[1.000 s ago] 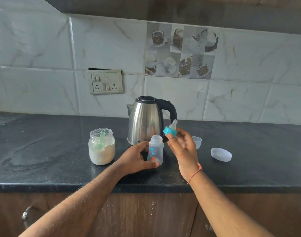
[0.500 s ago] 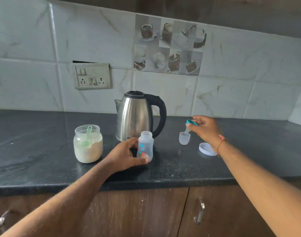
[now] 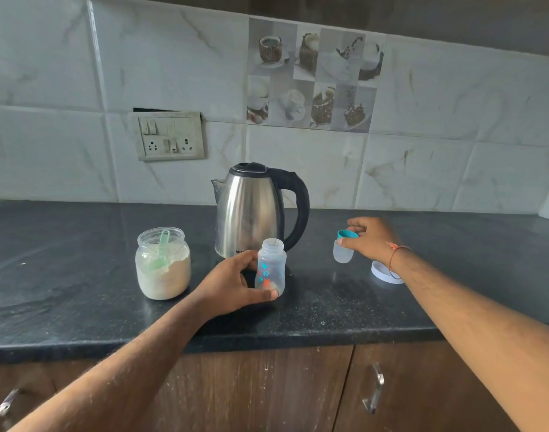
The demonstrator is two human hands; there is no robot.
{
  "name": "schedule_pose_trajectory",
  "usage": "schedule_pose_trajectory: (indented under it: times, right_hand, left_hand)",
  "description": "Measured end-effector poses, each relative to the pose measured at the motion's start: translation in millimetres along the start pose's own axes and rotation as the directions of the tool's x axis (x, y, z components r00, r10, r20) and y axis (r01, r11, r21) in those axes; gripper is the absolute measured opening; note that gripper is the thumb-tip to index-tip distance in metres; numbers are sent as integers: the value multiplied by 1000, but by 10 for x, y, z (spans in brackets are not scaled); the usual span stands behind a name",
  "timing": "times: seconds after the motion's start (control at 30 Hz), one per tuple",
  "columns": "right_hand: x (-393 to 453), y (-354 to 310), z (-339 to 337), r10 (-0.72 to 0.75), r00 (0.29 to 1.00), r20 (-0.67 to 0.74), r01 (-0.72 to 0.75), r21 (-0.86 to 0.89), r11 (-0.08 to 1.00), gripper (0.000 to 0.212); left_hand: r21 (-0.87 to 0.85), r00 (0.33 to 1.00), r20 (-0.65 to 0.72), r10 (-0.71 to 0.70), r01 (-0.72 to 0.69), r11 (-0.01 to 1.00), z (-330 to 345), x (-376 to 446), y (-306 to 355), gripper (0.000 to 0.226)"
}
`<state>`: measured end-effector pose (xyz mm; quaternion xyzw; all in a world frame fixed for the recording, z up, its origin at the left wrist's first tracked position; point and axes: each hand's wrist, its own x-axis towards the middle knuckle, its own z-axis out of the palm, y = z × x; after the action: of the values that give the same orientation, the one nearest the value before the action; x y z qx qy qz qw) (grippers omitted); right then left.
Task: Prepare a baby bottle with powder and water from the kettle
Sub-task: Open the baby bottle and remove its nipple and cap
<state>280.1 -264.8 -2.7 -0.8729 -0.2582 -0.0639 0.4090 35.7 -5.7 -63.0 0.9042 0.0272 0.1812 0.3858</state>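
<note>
Nearest me, my left hand (image 3: 232,283) wraps the baby bottle (image 3: 270,269), which stands upright and uncapped on the dark surface (image 3: 79,275) just in front of the kettle (image 3: 251,210); thumb low on the near side, fingers (image 3: 251,255) curled behind. It looks empty, thin plastic, so I judge it light and easy to tip; holding it low at the waist seems right while filling. To the left, the open powder jar (image 3: 163,263) with its green scoop (image 3: 161,247) probably weighs more; I'd lift the scoop by its handle. To the right, my right hand (image 3: 371,241) pinches the teal nipple ring (image 3: 348,234), nipple down inside the clear cap (image 3: 343,251). The steel kettle, farthest, likely heavy and possibly hot: black handle only.
</note>
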Motion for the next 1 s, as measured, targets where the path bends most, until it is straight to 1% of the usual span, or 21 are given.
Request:
schedule_pose_trajectory:
  times: [0.17, 0.33, 0.43, 0.57, 0.67, 0.77, 0.83, 0.87, 0.93, 0.97, 1.0]
  right_hand:
    - [-32, 64, 89, 21, 1000, 0, -21, 23, 1000, 65]
    - [-62, 72, 114, 5, 1000, -2, -5, 31, 1000, 64]
    - [-98, 50, 130, -3, 1000, -17, 4, 43, 999, 66]
    - [-124, 54, 146, -18, 1000, -4, 19, 38, 999, 73]
    - [-181, 37, 146, -38, 999, -10, 38, 19, 999, 74]
    - [-309, -37, 152, -111, 992, -55, 104, -121, 987, 70]
    - [-449, -118, 193, -208, 972, -107, 188, -174, 967, 65]
    - [-537, -169, 237, -274, 951, -143, 249, -170, 954, 60]
    - [-750, -276, 376, -405, 887, -224, 394, -93, 914, 50]
    - [-872, -342, 461, -444, 860, -253, 452, -27, 891, 46]
    - [-991, -415, 547, -454, 852, -259, 480, 46, 876, 45]
  left_hand:
    - [-8, 1000, -1, 1, -1, 1000, 5, 7, -8, 62]
    - [-10, 1000, -7, -2, 2, 1000, 6, 19, -33, 67]
    - [-2, 1000, -6, -6, 6, 1000, 6, 20, -29, 68]
    - [0, 1000, -8, -10, 10, 1000, 3, 20, -32, 69]
    - [1, 1000, -8, -15, 15, 1000, 5, 30, -36, 72]
    - [3, 1000, -7, -17, 17, 1000, 7, 37, -37, 73]
    - [-3, 1000, -13, -14, 14, 1000, 9, 31, -36, 73]
    - [-3, 1000, -16, -14, 14, 1000, 10, 33, -41, 73]
    - [1, 1000, -23, -19, 19, 1000, 11, 25, -40, 74]
    - [5, 999, -30, -21, 21, 1000, 11, 23, -37, 74]
    - [11, 999, -36, -24, 24, 1000, 9, 20, -31, 74]
